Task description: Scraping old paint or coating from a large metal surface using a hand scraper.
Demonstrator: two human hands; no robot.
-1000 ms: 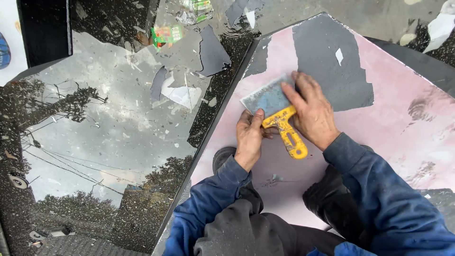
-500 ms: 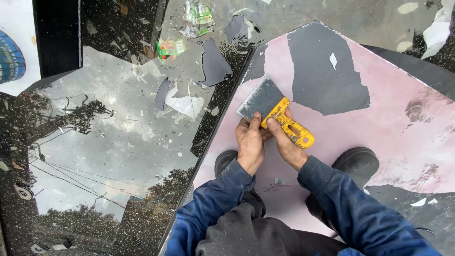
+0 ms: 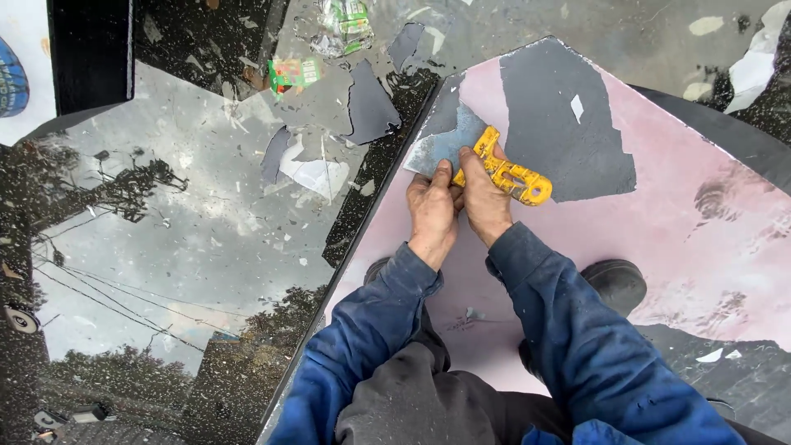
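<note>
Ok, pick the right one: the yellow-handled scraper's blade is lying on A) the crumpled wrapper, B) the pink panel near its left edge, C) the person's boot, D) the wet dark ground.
B: the scraper, held under the left hand and right hand, has its blade flat on the pink panel beside a grey patch.

Ahead of both hands (image 3: 457, 210) lies open pink board (image 3: 692, 206), flat and unobstructed to the right. Left of the board edge, torn grey scraps (image 3: 371, 103) and crumpled wrappers (image 3: 342, 25) litter the wet ground (image 3: 181, 247). A black shoe (image 3: 614, 284) sits close behind the right sleeve.
</note>
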